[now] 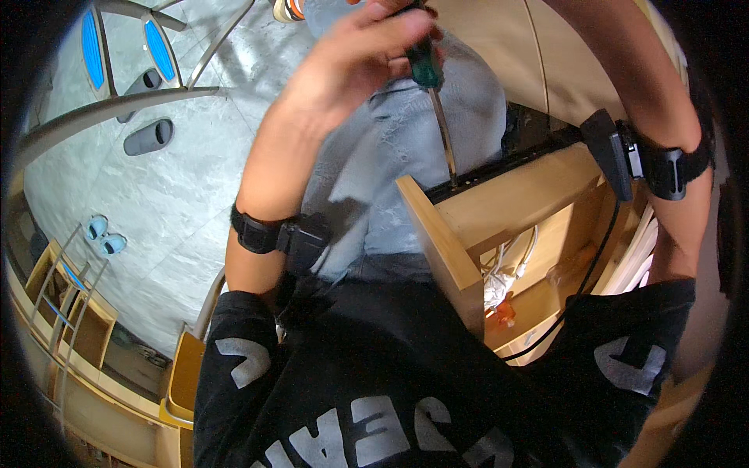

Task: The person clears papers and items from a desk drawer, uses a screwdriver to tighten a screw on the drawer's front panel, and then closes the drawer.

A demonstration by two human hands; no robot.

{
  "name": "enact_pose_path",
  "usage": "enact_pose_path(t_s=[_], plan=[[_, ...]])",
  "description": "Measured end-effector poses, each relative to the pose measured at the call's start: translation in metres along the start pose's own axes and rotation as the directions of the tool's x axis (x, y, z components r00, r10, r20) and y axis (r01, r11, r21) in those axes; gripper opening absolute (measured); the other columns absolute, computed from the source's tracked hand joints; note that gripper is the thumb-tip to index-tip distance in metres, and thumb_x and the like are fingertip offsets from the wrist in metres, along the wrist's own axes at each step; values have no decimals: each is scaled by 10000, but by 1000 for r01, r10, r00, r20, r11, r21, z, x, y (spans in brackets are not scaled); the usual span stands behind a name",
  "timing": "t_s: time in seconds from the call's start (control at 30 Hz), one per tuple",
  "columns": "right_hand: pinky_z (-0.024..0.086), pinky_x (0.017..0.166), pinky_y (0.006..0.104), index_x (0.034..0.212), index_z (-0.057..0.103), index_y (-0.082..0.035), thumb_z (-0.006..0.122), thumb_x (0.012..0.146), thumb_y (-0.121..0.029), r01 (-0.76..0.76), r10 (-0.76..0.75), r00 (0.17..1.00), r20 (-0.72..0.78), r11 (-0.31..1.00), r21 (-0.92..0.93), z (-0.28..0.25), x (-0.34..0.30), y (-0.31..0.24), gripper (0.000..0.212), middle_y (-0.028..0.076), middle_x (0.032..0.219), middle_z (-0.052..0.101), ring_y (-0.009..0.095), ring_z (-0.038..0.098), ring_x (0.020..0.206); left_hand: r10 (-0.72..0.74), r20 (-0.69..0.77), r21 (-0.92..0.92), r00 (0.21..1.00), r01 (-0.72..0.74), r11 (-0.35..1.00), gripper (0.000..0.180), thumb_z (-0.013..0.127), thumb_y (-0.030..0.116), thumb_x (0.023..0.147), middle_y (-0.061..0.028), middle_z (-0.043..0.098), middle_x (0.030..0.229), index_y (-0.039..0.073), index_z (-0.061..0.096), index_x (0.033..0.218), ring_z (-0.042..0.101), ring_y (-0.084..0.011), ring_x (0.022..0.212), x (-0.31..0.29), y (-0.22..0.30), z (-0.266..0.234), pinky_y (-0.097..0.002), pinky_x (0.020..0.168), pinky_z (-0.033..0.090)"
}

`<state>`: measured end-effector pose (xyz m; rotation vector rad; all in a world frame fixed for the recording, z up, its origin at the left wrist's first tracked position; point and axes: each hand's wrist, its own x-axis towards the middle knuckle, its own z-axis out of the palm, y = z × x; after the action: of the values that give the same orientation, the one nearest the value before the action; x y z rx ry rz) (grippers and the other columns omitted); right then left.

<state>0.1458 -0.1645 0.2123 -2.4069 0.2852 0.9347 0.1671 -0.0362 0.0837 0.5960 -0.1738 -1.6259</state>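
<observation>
A screwdriver (pixel 424 65) with a dark green handle and a long metal shaft slants downward. Its tip meets a black metal rail (pixel 468 181) running along a pale wooden frame (pixel 523 199). My left hand (pixel 370 43), slightly blurred, is closed round the handle, with fingers showing on its far side. My right forearm (pixel 624 54) arcs up past the frame and leaves over the top edge. Some skin shows beside the handle's top end, but I cannot tell whether it belongs to my right hand. Both arms wear black straps with box-shaped devices.
White cables (pixel 499 285) and an orange item (pixel 504 313) lie inside the wooden compartment. A black cable (pixel 581 288) hangs from my right arm's device across its opening. Grey slippers (pixel 148 137), blue slippers (pixel 113 244) and a metal-legged frame (pixel 117 105) stand on the tiled floor to the left.
</observation>
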Motion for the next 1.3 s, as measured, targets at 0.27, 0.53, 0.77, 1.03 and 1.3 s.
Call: enact_pose_path(t_s=[0.27, 0.53, 0.77, 1.03, 1.3], plan=[[491, 757, 334, 1018, 685, -30, 688, 793, -210, -278, 287, 958, -30, 947, 162, 5, 4, -4, 289, 125, 938, 701, 222, 635, 845, 118, 130, 184, 984, -141, 973, 326, 562, 116, 945, -200, 616, 1136, -42, 480, 1219, 641, -292, 1037, -8, -12, -25, -405, 907, 541], [483, 610, 406, 761, 685, 25, 726, 739, -356, 198, -222, 946, -236, 973, -121, 17, 20, 32, 385, 201, 699, 654, 311, 635, 633, 70, -199, 495, 978, 38, 868, 520, 779, 141, 798, -78, 640, 939, -42, 502, 1198, 664, -153, 796, -13, -13, -10, -281, 701, 591], [479, 611, 407, 805, 679, 41, 702, 735, -244, 124, -155, 978, -140, 970, -209, 13, 18, 41, 295, 186, 719, 666, 296, 636, 651, 25, 215, -293, 976, 41, 955, 411, 476, 186, 978, -310, 447, 1349, -90, 397, 1272, 463, -485, 1237, -9, -6, -16, -519, 1074, 390], [449, 685, 334, 858, 697, -20, 659, 728, -152, 301, -299, 953, -47, 953, 29, 15, 28, 43, 190, 105, 762, 669, 182, 572, 721, 111, -71, 366, 991, -77, 927, 361, 630, 90, 910, -205, 664, 1045, -49, 469, 1202, 685, -295, 951, -13, -3, -21, -368, 829, 594], [467, 599, 393, 787, 716, -19, 643, 705, -217, 207, -217, 943, -254, 976, -66, 13, 16, 32, 227, 165, 695, 666, 285, 619, 612, -45, 480, 112, 876, -10, 994, 585, 720, 248, 844, -226, 578, 1162, -38, 429, 1264, 591, -325, 1087, 2, 27, -28, -400, 934, 471]])
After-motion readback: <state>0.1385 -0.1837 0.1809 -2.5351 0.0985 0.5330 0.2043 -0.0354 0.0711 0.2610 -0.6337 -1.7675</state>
